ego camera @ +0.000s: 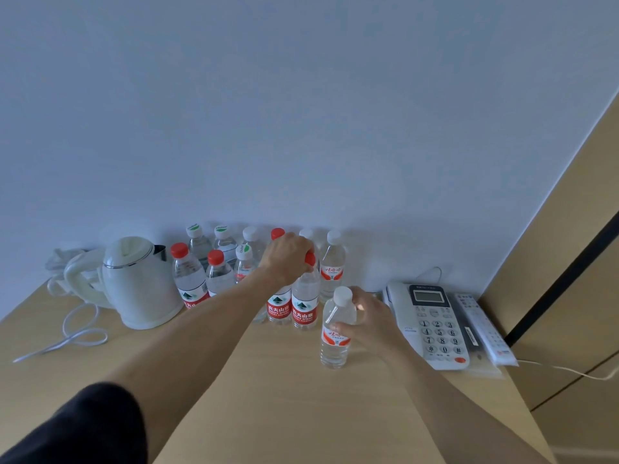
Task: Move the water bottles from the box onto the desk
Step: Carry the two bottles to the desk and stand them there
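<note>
Both arms reach forward, left hand [288, 259] curled downward, right hand [365, 316] seemingly curled sideways in a grip.

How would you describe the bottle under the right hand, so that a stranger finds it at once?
Start at the white telephone on the right of the desk. Just left of it stands one white-capped bottle, gripped by the right hand. It stands alone, nearer the desk's front edge than the cluster of bottles by the wall, and has an orange-and-white label.
</note>
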Demonstrator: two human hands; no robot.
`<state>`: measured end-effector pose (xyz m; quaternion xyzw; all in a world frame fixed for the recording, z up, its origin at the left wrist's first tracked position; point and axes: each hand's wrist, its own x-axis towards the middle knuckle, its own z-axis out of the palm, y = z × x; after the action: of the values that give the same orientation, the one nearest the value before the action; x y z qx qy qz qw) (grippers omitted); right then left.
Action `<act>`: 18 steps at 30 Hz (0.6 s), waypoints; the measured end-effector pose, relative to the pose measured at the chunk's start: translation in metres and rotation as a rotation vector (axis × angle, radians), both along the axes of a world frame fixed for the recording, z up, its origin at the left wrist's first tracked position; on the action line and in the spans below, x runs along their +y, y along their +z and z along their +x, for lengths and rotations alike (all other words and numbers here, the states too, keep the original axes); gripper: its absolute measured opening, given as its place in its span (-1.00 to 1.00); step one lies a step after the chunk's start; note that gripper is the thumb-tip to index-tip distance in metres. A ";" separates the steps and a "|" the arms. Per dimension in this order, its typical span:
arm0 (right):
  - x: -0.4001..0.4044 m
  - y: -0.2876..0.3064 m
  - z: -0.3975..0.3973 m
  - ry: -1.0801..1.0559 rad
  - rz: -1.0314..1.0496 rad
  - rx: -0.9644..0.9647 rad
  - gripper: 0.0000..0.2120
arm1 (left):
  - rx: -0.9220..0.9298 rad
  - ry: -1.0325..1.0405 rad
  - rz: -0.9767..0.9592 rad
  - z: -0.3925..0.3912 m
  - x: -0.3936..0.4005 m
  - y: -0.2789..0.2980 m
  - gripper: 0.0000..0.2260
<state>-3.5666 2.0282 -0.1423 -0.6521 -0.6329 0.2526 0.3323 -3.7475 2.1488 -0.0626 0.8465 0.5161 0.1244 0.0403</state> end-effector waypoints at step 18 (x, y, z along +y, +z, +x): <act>0.058 0.019 0.001 -0.145 0.108 -0.065 -0.61 | -0.017 0.048 0.009 0.004 0.018 -0.006 -0.73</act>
<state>-3.5657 2.0861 -0.1231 -0.6850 -0.6073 0.1721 0.3638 -3.7433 2.1670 -0.0682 0.8330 0.5352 0.1348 0.0379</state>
